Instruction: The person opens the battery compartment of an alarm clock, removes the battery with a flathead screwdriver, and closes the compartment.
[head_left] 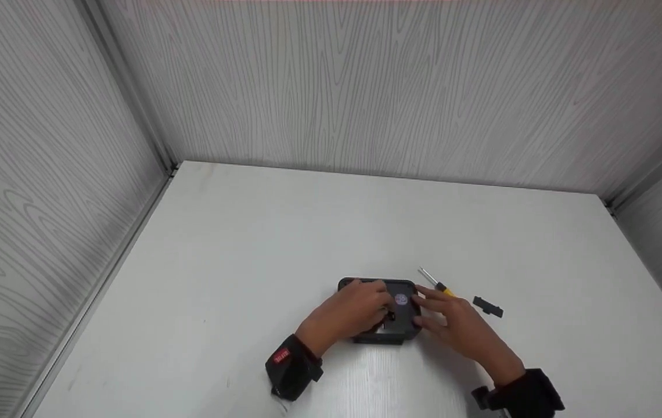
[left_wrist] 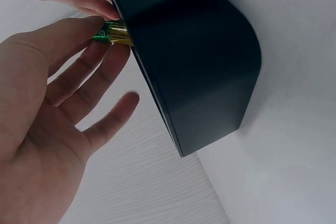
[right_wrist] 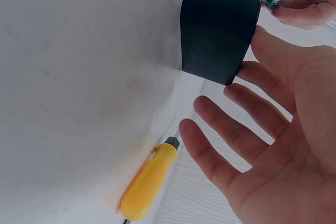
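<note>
A dark box-shaped device (head_left: 405, 316) with rounded corners lies on the white table, a small round pale sticker on its upper face. My left hand (head_left: 354, 307) reaches over that face. Between thumb and fingers it pinches a green and gold battery (left_wrist: 113, 32), whose gold end meets the edge of the device (left_wrist: 194, 66) in the left wrist view. My right hand (head_left: 453, 322) is at the device's right side, fingers spread, some fingertips touching its edge. The part of the device under my left hand is hidden in the head view.
A screwdriver with a yellow handle (right_wrist: 149, 182) lies just beyond my right hand. Farther right is a small dark battery cover (head_left: 488, 306). Grey wood-grain panels (head_left: 366, 87) stand along the back and both sides of the table (head_left: 238, 244).
</note>
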Demonstrator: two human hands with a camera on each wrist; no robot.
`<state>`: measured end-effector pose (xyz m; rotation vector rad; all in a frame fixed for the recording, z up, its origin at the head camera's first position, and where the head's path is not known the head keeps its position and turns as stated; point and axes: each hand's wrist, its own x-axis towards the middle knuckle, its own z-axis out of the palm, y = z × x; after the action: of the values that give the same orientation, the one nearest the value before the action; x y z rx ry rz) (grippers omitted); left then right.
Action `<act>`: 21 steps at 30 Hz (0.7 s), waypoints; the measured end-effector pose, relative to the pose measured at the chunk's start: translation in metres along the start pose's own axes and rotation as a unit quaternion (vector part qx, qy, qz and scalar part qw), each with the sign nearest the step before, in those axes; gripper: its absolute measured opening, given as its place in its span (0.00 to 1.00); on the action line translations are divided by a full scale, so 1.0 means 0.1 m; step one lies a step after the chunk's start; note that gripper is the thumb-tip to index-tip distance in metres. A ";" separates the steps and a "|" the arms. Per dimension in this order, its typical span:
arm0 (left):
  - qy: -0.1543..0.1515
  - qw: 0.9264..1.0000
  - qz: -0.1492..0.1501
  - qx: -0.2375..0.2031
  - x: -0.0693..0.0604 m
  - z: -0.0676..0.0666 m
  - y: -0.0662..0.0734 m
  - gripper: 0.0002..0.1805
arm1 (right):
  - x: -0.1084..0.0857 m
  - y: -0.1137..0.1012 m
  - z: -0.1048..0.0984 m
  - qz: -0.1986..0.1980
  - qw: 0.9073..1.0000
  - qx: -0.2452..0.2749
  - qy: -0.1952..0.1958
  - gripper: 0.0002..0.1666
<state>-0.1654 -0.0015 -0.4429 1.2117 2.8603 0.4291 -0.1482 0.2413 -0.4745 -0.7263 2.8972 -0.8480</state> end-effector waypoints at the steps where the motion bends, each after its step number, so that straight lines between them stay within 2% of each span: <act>1: -0.001 1.000 -0.004 -0.008 -0.01 -0.01 -0.01 0.12 | 0.00 0.00 0.00 0.000 1.000 0.000 -0.001 0.27; 9: -0.040 0.995 -0.053 -0.079 -0.11 -0.08 -0.08 0.13 | 0.00 -0.01 -0.01 0.010 1.000 -0.002 -0.004 0.26; 21: -0.026 0.988 -0.063 -0.135 -0.17 -0.17 -0.14 0.12 | 0.00 -0.01 -0.01 0.003 1.000 -0.002 -0.001 0.27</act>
<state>-0.1650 -0.0268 -0.4315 0.9746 2.7034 0.7398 -0.1479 0.2411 -0.4734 -0.7181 2.8985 -0.8416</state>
